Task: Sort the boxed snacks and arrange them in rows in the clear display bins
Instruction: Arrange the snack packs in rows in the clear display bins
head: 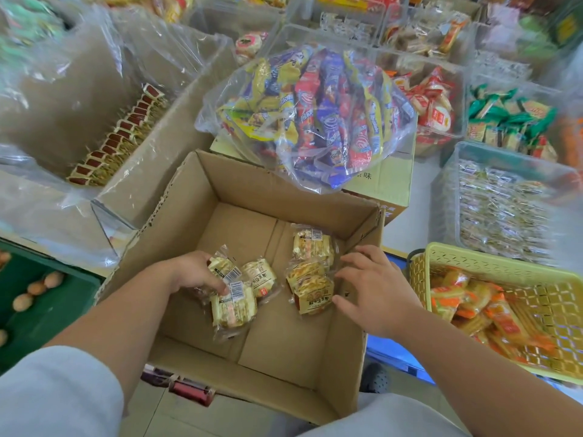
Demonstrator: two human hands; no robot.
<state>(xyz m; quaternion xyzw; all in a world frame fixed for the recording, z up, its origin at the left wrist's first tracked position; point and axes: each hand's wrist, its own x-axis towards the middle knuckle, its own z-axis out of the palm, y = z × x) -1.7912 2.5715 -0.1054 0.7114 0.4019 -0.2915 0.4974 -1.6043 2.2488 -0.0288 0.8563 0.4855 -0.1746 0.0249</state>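
Note:
An open cardboard box (284, 351) stands right below me with a few cream-wrapped snack packets left on its floor. My left hand (197, 271) reaches into the box and grips packets (222, 269) at the left; another packet (233, 307) lies just under it. My right hand (372, 288) hovers with spread fingers beside two stacked packets (310, 291) at the right. One more packet (312, 244) lies behind them. A clear display bin (504, 200) full of silver-wrapped snacks stands at the right.
A clear bag of purple, red and yellow snacks (315, 111) sits on a box behind. A yellow basket (504, 269) of orange packets stands right. A plastic-lined carton (157, 146) with a row of red packets (120, 134) is at left. A green crate (47, 310) holds eggs.

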